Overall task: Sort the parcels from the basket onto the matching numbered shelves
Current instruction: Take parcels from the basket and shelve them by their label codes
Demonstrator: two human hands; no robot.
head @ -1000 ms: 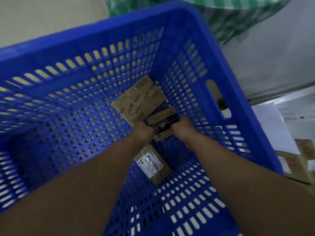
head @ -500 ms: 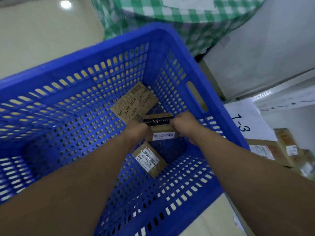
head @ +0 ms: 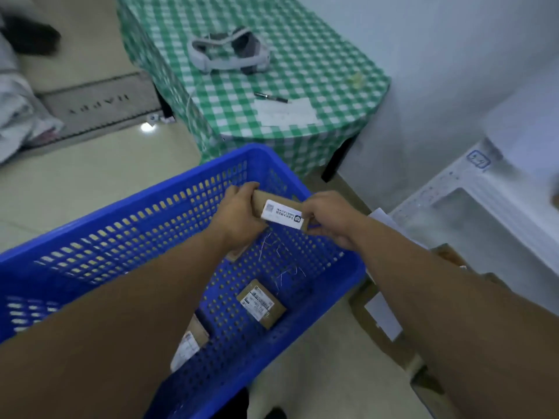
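A small brown parcel with a white label is held above the far rim of the blue perforated basket. My left hand grips its left end and my right hand pinches its right end. Inside the basket lie a brown parcel with a white label and another parcel partly hidden behind my left forearm. A white shelf unit with a small blue handwritten number tag stands at the right.
A table with a green checked cloth stands behind the basket, bearing a white headset, a pen and a paper. Cardboard parcels lie on the floor right of the basket. A grey doormat lies at the far left.
Both hands have lifted the small parcel out of the basket's bottom to above its rim, turning its white label into view. My head has risen, bringing the table and shelf into view.
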